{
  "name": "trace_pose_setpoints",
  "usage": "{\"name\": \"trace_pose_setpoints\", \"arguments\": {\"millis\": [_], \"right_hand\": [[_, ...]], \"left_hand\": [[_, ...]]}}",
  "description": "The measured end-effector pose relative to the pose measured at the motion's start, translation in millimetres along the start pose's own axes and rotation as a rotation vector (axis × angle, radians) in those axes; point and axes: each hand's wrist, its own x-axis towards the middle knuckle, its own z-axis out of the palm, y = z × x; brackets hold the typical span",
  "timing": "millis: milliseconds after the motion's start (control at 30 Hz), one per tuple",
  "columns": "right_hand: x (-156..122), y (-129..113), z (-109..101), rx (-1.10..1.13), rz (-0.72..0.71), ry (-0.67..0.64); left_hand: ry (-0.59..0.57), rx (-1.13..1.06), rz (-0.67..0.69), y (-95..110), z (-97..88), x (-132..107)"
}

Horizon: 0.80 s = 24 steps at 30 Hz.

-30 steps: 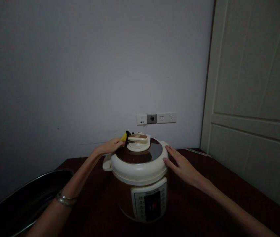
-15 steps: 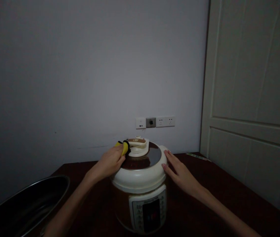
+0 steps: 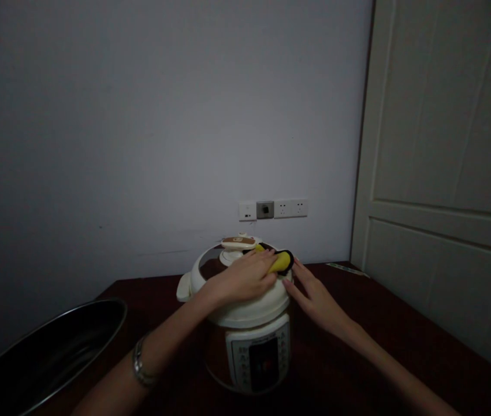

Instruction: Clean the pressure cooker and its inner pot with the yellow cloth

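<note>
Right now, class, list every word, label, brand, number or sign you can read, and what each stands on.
No text is readable.
Control panel on the cooker: a line of print and small marks, too small and dark to read.
Badge on the lid handle: too small to read.
Strip on the table: greenish markings, too blurred to read.

At your lower left sits a pan (image 3: 66,346), dark inside with a thin shiny rim, cut off by the bottom of your view. The dark red table (image 3: 388,318) spreads before you, its far edge near the pale grey wall (image 3: 163,115). Low on that wall you have a white plate (image 3: 248,212), a grey plate (image 3: 265,210) with a dark middle, and a double socket (image 3: 291,208), all in one row. A patterned strip (image 3: 347,269) lies at the table's far right, near the panelled door (image 3: 445,115) on your right.
</note>
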Motion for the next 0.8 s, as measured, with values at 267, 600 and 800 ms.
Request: {"name": "trace_pose_setpoints", "arguments": {"millis": [267,600,800], "right_hand": [[-2,-1,-2,-0.015,0.033,-0.026],[-4,3,-1,-0.010,0.029,-0.020],[-3,8,0,0.041,0.013,0.002]], "left_hand": [[-0.037,-0.057,0.001,-10,-16.2,-13],[-0.062,-0.291,-0.193,-42,-44.9,-90],[-0.081,-0.266,-0.233,-44,-53.0,-111]]}}
